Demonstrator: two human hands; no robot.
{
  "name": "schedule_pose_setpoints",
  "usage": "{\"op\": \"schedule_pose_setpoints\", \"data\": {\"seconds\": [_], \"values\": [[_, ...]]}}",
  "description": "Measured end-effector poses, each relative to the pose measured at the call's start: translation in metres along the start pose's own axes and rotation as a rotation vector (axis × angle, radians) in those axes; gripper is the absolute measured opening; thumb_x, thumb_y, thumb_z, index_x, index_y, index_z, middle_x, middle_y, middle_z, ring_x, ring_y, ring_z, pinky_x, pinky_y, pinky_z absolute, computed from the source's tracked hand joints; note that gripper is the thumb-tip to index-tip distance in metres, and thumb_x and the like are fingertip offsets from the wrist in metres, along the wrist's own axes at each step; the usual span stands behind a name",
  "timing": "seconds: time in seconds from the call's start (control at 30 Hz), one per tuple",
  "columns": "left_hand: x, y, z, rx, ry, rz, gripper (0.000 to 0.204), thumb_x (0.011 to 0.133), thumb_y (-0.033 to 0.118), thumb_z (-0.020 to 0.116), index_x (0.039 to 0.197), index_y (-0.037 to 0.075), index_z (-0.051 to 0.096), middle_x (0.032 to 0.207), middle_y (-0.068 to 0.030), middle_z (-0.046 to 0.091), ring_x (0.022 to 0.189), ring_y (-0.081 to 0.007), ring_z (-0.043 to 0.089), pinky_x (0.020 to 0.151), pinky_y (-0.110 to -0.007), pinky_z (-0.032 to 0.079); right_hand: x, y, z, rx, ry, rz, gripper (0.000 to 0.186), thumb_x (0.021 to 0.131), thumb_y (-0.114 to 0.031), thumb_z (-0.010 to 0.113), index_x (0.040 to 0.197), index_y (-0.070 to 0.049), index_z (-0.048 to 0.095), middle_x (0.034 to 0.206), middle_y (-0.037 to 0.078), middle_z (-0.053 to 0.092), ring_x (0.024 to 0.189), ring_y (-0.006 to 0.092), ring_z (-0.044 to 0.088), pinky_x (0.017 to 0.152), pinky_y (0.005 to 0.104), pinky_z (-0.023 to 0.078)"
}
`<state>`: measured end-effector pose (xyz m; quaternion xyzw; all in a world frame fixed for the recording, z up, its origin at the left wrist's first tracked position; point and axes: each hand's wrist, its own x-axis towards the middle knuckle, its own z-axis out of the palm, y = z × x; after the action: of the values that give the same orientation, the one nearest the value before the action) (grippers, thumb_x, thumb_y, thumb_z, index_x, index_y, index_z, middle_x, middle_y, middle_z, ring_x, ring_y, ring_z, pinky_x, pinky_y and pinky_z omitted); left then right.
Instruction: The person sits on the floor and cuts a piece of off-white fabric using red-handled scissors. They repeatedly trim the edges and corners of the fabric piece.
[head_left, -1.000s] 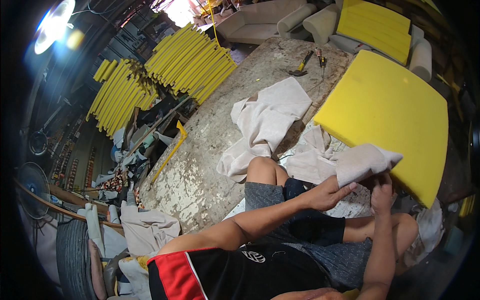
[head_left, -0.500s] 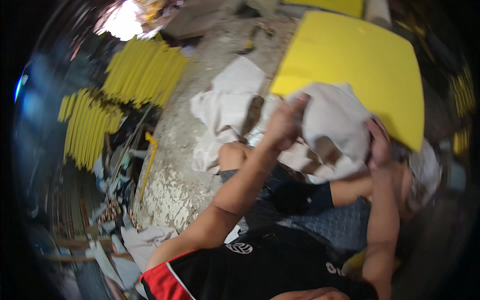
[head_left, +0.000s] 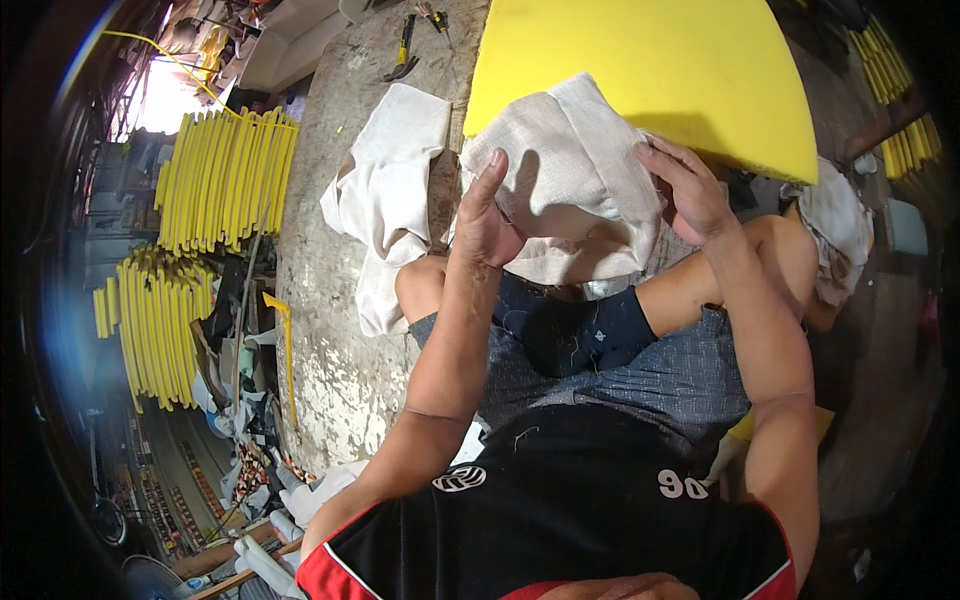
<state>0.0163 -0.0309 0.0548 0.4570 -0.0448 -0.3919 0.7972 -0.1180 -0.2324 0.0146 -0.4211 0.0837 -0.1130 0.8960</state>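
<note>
An off-white piece of sewn fabric (head_left: 570, 170), with a seam along its upper right part, is raised in folds above my crossed legs. My left hand (head_left: 487, 225) is at its left side, thumb pointing up and the other fingers hidden by the cloth. At the opposite edge my right hand (head_left: 692, 190) grips the fabric, with its fingertips along the border. Behind it lies a large yellow foam sheet (head_left: 640, 70), partly covered by the cloth. A second off-white cloth (head_left: 395, 180) rests crumpled on the worn board to the left.
The worn, paint-flecked board (head_left: 330, 340) extends along my left. A hammer (head_left: 403, 50) and a screwdriver-like tool (head_left: 436, 22) lie at its far end. Yellow ribbed stacks (head_left: 225, 180) stand beyond its left edge, near a yellow-handled tool (head_left: 284, 350). More pale cloth (head_left: 838, 220) lies beyond my right knee.
The view has shifted, so the scene sits further left and higher. My left hand has gone from a closed grip with its back showing to thumb up; the fabric is now spread more upright.
</note>
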Motion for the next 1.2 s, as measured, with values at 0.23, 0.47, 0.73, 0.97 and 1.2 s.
{"op": "schedule_pose_setpoints", "data": {"seconds": [0.23,0.47,0.73,0.97,1.2], "values": [[0.000,-0.009,-0.014,-0.044,-0.048,0.032,0.067,0.094,0.043,0.060,0.146,0.011,0.035,0.144,-0.0069,0.041,0.136,-0.0286,0.037,0.106,-0.064,0.029,0.010,0.003,-0.014,-0.132,0.157,-0.092,0.030,0.097,-0.014,0.054,0.122,0.001,0.061,0.112,0.011,0.067,0.100,0.0159,0.064,0.090,0.0297,0.051],[0.003,0.000,-0.022,-0.213,-0.085,0.008,0.072,0.095,0.057,0.047,0.143,0.004,0.039,0.142,-0.0131,0.047,0.134,-0.0359,0.040,0.110,-0.061,0.028,0.012,-0.038,-0.055,-1.212,0.452,0.204,0.031,0.092,-0.018,0.056,0.116,-0.001,0.066,0.103,0.020,0.069,0.090,0.0221,0.066,0.082,0.0320,0.050],[-0.005,-0.007,-0.016,-0.193,-0.141,0.001,0.073,0.096,0.056,0.046,0.143,0.001,0.038,0.142,-0.0161,0.046,0.133,-0.0359,0.042,0.111,-0.055,0.030,0.010,-0.007,-0.017,-0.591,0.256,0.109,0.036,0.097,-0.030,0.062,0.117,0.000,0.063,0.108,0.004,0.065,0.101,0.0112,0.058,0.089,0.0243,0.045],[-0.002,-0.019,-0.021,-0.227,-0.248,-0.173,0.071,0.096,0.053,0.048,0.143,0.000,0.038,0.140,-0.0168,0.049,0.133,-0.0358,0.043,0.112,-0.055,0.030,0.010,0.014,-0.008,-0.128,0.028,0.062,0.026,0.095,-0.012,0.059,0.117,0.001,0.060,0.107,0.006,0.066,0.097,0.0109,0.062,0.084,0.0258,0.050],[0.002,-0.037,-0.040,-0.052,-0.274,-0.193,0.043,0.096,0.040,0.057,0.119,0.003,0.058,0.111,-0.0119,0.065,0.108,-0.0281,0.062,0.100,-0.050,0.045,0.015,0.001,-0.027,0.023,0.179,-0.089,0.030,0.095,-0.012,0.058,0.123,-0.001,0.056,0.114,0.007,0.062,0.102,0.0149,0.060,0.088,0.0306,0.050]]}}
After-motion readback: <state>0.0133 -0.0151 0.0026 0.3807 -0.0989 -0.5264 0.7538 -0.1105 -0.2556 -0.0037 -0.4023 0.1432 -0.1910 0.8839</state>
